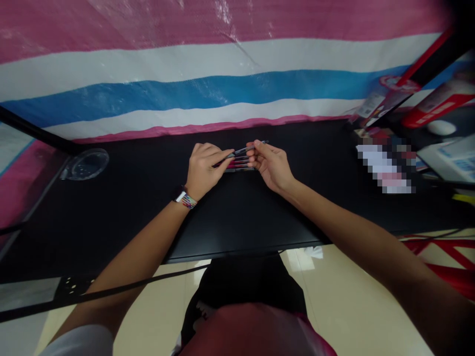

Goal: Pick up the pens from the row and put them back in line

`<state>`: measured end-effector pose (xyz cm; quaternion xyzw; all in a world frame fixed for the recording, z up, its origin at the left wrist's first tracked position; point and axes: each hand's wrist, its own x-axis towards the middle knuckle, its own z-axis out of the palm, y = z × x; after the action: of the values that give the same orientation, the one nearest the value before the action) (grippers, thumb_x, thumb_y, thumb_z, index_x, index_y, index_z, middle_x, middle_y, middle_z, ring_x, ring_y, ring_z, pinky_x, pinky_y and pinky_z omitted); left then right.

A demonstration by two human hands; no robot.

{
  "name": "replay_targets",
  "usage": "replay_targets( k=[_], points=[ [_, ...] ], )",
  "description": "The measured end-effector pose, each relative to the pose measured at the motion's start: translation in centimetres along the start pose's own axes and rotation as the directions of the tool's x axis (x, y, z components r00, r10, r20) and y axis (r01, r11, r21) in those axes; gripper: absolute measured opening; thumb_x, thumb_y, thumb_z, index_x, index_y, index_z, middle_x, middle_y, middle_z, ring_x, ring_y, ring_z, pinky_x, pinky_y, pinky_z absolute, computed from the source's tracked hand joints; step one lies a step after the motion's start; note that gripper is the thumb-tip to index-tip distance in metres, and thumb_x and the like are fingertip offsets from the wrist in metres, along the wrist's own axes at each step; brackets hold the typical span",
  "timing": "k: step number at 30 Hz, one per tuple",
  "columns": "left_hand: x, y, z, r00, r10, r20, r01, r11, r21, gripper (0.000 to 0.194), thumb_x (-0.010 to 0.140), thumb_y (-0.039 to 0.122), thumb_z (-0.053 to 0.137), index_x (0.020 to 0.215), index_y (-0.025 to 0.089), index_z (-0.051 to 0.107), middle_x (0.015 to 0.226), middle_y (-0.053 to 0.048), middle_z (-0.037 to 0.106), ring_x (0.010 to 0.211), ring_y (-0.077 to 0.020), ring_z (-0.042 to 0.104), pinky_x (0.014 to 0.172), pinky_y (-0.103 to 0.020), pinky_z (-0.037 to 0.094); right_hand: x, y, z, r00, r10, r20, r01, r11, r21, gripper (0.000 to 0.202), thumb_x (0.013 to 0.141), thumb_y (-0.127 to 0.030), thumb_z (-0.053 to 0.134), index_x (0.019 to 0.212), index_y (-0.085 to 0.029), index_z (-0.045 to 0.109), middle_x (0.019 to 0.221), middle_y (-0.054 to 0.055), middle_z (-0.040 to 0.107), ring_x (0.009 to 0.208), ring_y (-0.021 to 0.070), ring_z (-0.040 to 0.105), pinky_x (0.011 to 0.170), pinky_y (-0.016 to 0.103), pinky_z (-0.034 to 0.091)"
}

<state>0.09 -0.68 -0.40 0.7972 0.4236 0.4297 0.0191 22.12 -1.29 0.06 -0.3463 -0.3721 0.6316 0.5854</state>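
Reddish lap (pixel 256 331) lowest in view, beige floor around. Above it black desk (pixel 237 217). Left hand (pixel 203 168) closed over near ends of pen bundle (pixel 240 163), apparently four or five, lying on desk. Right hand (pixel 270 164) pinches one dark pen (pixel 248 148), lifted just above bundle. Striped sheet (pixel 208 94) behind desk.

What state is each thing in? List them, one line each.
left hand: grip closed on the pen's left end, other fingers resting on the pens below
right hand: grip closed on the pen's right part
pen: lifted, tilted, held between both hands
row of pens: lying flat side by side on the desk
black desk: bearing the pens
clear round lid: lying flat at the desk's left end
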Motion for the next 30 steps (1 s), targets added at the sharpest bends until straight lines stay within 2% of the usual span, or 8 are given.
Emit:
replay_targets(
  k=[7,11,13,15,17,19,25,30],
  points=[
    [0.4,0.1,0.1,0.99,-0.137,0.024,0.14,0.973,-0.184,0.022,0.103,0.042,0.082,0.12,0.031,0.088,0.097,-0.004,0.085,0.092,-0.0243,0.074,0.093,-0.046,0.059,1.3,-0.9,-1.5,0.998,-0.038,0.042,0.043,0.988,-0.151,0.033,0.086,-0.052,0.096,0.097,-0.023,0.083,0.088,0.003,0.077,0.071,0.0157,0.066,0.065,0.032,0.063],
    [0.7,-0.7,0.1,0.976,-0.215,0.03,0.214,0.929,-0.301,0.017,0.104,0.04,0.08,0.11,0.026,0.088,0.106,-0.007,0.087,0.096,-0.0232,0.079,0.094,-0.042,0.063,2.5,-1.3,-3.4,0.977,-0.187,0.101,0.211,0.907,-0.365,0.025,0.086,-0.04,0.094,0.106,-0.026,0.088,0.094,0.003,0.081,0.083,0.0202,0.073,0.082,0.039,0.066],
    [0.7,-1.3,0.4,0.973,-0.228,0.022,0.225,0.932,-0.286,0.016,0.102,0.039,0.082,0.108,0.025,0.087,0.108,-0.008,0.087,0.099,-0.0238,0.08,0.095,-0.042,0.064,3.1,-1.3,-4.2,0.948,-0.272,0.166,0.319,0.79,-0.523,0.018,0.088,-0.034,0.09,0.105,-0.027,0.089,0.105,0.005,0.086,0.095,0.0251,0.077,0.096,0.046,0.064],
    [0.7,-2.0,0.6,0.972,-0.235,0.024,0.234,0.939,-0.253,0.013,0.1,0.034,0.084,0.108,0.026,0.087,0.108,-0.007,0.087,0.1,-0.0244,0.08,0.095,-0.044,0.064,3.6,-1.1,-4.9,0.911,-0.335,0.239,0.402,0.602,-0.69,0.014,0.091,-0.029,0.085,0.104,-0.027,0.089,0.111,0.006,0.087,0.104,0.0293,0.077,0.105,0.051,0.06],
    [0.6,-2.6,0.8,0.971,-0.235,0.046,0.24,0.948,-0.209,0.01,0.098,0.029,0.084,0.107,0.027,0.089,0.107,-0.006,0.088,0.1,-0.0254,0.079,0.096,-0.045,0.062,4.0,-0.8,-5.5,0.884,-0.355,0.305,0.442,0.419,-0.793,0.015,0.093,-0.026,0.079,0.104,-0.028,0.089,0.111,0.006,0.088,0.107,0.0314,0.076,0.108,0.054,0.057],
    [0.5,-3.1,0.9,0.969,-0.233,0.078,0.243,0.956,-0.163,0.012,0.099,0.026,0.082,0.108,0.029,0.09,0.107,-0.005,0.089,0.101,-0.027,0.079,0.096,-0.047,0.061,4.3,-0.4,-5.8,0.872,-0.341,0.351,0.459,0.32,-0.829,0.019,0.095,-0.024,0.075,0.106,-0.027,0.09,0.11,0.006,0.088,0.107,0.0319,0.076,0.107,0.054,0.057],
    [0.1,-4.3,1.3,0.971,-0.202,0.131,0.215,0.972,-0.095,0.013,0.1,0.027,0.079,0.106,0.031,0.09,0.105,-0.005,0.088,0.098,-0.0285,0.077,0.097,-0.05,0.059,4.7,0.0,-6.1,0.871,-0.312,0.38,0.462,0.256,-0.849,0.025,0.096,-0.019,0.067,0.104,-0.024,0.09,0.11,0.008,0.089,0.106,0.0323,0.075,0.105,0.053,0.056],
    [0.1,-4.2,1.3,0.973,-0.195,0.121,0.207,0.974,-0.097,0.013,0.1,0.028,0.078,0.104,0.031,0.09,0.101,-0.004,0.088,0.096,-0.0275,0.077,0.096,-0.049,0.059,4.4,-0.2,-5.8,0.87,-0.315,0.379,0.46,0.241,-0.855,0.026,0.093,-0.016,0.065,0.098,-0.024,0.09,0.107,0.008,0.088,0.103,0.0315,0.075,0.104,0.053,0.056]
  ],
)
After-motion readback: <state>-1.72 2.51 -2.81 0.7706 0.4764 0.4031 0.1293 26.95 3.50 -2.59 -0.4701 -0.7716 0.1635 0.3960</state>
